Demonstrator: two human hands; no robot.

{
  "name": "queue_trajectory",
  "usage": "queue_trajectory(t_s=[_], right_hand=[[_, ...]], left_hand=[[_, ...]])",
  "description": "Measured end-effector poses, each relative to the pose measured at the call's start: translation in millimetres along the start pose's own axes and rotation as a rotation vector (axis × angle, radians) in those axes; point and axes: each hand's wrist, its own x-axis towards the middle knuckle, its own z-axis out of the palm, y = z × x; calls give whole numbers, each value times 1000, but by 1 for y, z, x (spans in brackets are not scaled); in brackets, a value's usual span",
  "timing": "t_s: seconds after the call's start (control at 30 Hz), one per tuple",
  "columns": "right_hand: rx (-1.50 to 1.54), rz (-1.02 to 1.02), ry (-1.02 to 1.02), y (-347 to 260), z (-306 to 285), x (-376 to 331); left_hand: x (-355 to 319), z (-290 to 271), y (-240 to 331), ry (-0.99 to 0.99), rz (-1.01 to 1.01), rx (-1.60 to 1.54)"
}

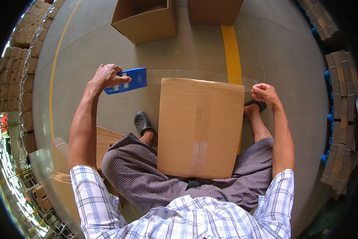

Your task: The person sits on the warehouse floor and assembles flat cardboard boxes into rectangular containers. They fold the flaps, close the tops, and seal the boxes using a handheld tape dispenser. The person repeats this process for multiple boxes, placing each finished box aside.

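Between the hands, clear tape (195,75) is stretched sideways above the cardboard box's (201,127) far edge; the dispenser (127,81) is gripped by the left hand (107,76), the tape end pinched by the right hand (264,93).

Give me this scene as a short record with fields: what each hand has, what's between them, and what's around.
Left hand: grips a blue tape dispenser
Right hand: closed on the free end of the clear tape
Tape: stretched between the hands, along the far edge of the box
Box on lap: closed brown cardboard box, older tape on its top
Floor: grey concrete with a yellow line
Ahead: an open cardboard box
Sides: stacks of flat cardboard
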Motion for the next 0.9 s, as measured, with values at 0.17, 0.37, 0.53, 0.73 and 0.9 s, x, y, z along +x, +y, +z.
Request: queue_trajectory(t_s=[0.17,0.37,0.53,0.73,0.9], right_hand=[[21,42,15,15,11,15],[166,54,1,36,39,27],[173,230,145,74,63,32],[77,-248,385,114,89,29],[396,-499,389,77,90,30]], left_hand=[[8,15,8,70,13,73],[37,53,41,7,-1,100],[45,117,79,93,115,304],[0,131,51,162,-125,-19],[-84,103,27,433,-72,-373]])
